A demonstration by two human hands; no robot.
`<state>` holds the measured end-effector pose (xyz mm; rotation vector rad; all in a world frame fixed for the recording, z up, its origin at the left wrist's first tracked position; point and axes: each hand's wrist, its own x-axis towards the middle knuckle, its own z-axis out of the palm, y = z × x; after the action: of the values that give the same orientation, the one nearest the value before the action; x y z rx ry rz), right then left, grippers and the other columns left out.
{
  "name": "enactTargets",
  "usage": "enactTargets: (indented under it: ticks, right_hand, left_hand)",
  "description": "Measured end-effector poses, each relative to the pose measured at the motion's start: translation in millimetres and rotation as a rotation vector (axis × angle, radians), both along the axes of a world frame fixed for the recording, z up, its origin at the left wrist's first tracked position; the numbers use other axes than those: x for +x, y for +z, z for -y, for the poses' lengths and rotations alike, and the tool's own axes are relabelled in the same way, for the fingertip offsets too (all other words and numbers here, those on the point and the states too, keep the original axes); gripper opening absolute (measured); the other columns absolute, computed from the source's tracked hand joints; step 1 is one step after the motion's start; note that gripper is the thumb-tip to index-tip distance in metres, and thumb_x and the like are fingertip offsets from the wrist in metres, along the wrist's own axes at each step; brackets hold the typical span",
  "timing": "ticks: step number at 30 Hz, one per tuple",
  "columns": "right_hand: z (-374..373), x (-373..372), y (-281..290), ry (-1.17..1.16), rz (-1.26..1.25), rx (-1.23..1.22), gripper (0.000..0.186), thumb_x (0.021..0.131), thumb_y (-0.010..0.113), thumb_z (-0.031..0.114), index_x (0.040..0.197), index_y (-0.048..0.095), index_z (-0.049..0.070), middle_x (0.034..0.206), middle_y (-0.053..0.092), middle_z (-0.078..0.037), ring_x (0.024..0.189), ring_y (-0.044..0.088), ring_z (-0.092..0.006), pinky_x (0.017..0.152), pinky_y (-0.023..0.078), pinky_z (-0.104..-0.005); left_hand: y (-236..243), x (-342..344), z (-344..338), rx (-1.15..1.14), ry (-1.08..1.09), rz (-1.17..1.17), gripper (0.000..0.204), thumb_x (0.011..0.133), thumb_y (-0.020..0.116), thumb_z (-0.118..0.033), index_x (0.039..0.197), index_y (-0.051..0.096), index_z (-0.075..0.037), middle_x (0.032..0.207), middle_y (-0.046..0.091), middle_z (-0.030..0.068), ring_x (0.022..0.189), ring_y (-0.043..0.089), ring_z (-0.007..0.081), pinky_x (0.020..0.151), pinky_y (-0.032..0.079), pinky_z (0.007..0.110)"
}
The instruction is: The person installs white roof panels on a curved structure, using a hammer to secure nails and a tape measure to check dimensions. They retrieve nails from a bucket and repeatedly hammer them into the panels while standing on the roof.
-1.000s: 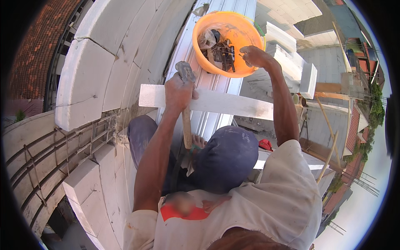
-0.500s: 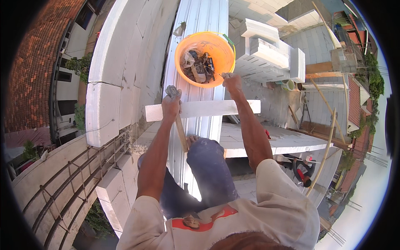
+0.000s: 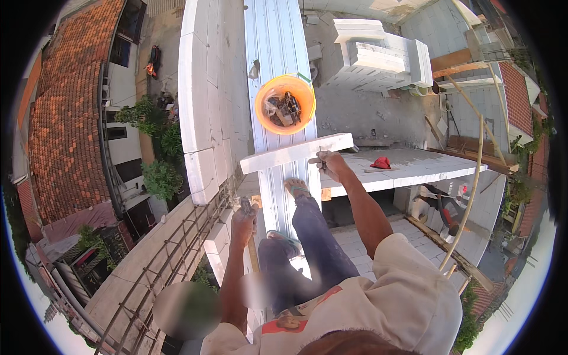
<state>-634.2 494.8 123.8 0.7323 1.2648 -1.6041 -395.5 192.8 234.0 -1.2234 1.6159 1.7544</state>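
Nearest, the person's left hand (image 3: 243, 225) is wrapped around the wooden handle of a hammer (image 3: 253, 253), its dusty head upward, just off the left edge of the ribbed metal panel (image 3: 275, 44). A steel rebar cage (image 3: 170, 257) runs beyond that hand on the left. The left foot (image 3: 283, 239) rests on the panel's near part, and the right foot (image 3: 297, 189) is farther along, by its right edge.

At that same edge, the right hand (image 3: 332, 166) is drawn narrow, fingers curled; whether it pinches anything, or touches the block, cannot be told. Just past it, a long white block (image 3: 299, 152) lies crosswise and slightly slanted, both ends reaching past the panel's edges. Bare metal lies between block and feet, leaving some room.

Only a short strip separates the block from an orange bucket (image 3: 259, 109), which spans nearly edge to edge and holds dark debris (image 3: 285, 110). Beyond it, the panel runs on, flanked along its left edge by a white block wall (image 3: 204, 89).
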Motion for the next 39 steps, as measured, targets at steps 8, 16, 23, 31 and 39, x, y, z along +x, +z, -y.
enactTargets:
  ticks: [8, 16, 23, 31, 39]
  right_hand:
    - [-158.8, 182.1, 83.7, 0.332, 0.326, 0.031, 0.019, 0.099, 0.048, 0.013, 0.08, 0.048, 0.017, 0.06, 0.031, 0.003, 0.044, 0.021, -0.009, 0.043, 0.016, -0.0301]
    - [-178.9, 198.1, 231.4, 0.398, 0.19, 0.418, 0.038, 0.105, 0.036, 0.033, 0.111, 0.066, 0.009, 0.06, 0.03, 0.007, 0.044, 0.021, -0.0093, 0.041, 0.017, -0.0297]
    - [-112.6, 169.7, 275.3, 0.37, -0.099, 0.207, 0.036, 0.104, 0.041, 0.024, 0.111, 0.068, 0.001, 0.065, 0.035, 0.006, 0.05, 0.029, -0.0082, 0.047, 0.025, -0.0274]
    - [15.8, 169.3, 391.3, 0.625, -0.662, -0.175, 0.04, 0.102, 0.059, 0.015, 0.135, 0.061, -0.007, 0.083, 0.066, -0.005, 0.067, 0.063, -0.0128, 0.062, 0.052, -0.0284]
    - [74.7, 195.8, 470.0, 0.588, -0.679, -0.341, 0.072, 0.102, 0.067, 0.028, 0.158, 0.033, -0.004, 0.098, 0.076, -0.013, 0.073, 0.071, -0.0152, 0.058, 0.056, -0.0267]
  left_hand:
    - [133.4, 149.1, -9.1, -0.117, -0.413, 0.41, 0.055, 0.087, 0.079, -0.05, 0.096, 0.068, 0.003, 0.069, 0.063, 0.0065, 0.054, 0.063, 0.0185, 0.049, 0.053, 0.034]
    - [149.3, 243.5, -37.0, 0.012, -0.192, 0.136, 0.05, 0.089, 0.077, -0.042, 0.102, 0.064, 0.004, 0.085, 0.065, 0.0116, 0.063, 0.066, 0.0204, 0.056, 0.056, 0.035]
    - [187.8, 225.4, -29.8, -0.098, -0.114, 0.044, 0.047, 0.092, 0.073, -0.036, 0.113, 0.059, 0.004, 0.096, 0.064, 0.0129, 0.069, 0.067, 0.0203, 0.061, 0.056, 0.035]
    - [244.0, 152.2, -22.3, -0.338, -0.069, -0.112, 0.046, 0.097, 0.069, -0.03, 0.125, 0.052, 0.003, 0.108, 0.063, 0.0131, 0.075, 0.066, 0.0189, 0.064, 0.056, 0.033]
    - [287.8, 95.4, -16.0, 0.3, -0.08, -0.631, 0.048, 0.104, 0.065, -0.037, 0.139, 0.058, -0.004, 0.087, 0.056, -0.0015, 0.068, 0.053, 0.0061, 0.057, 0.046, 0.024]
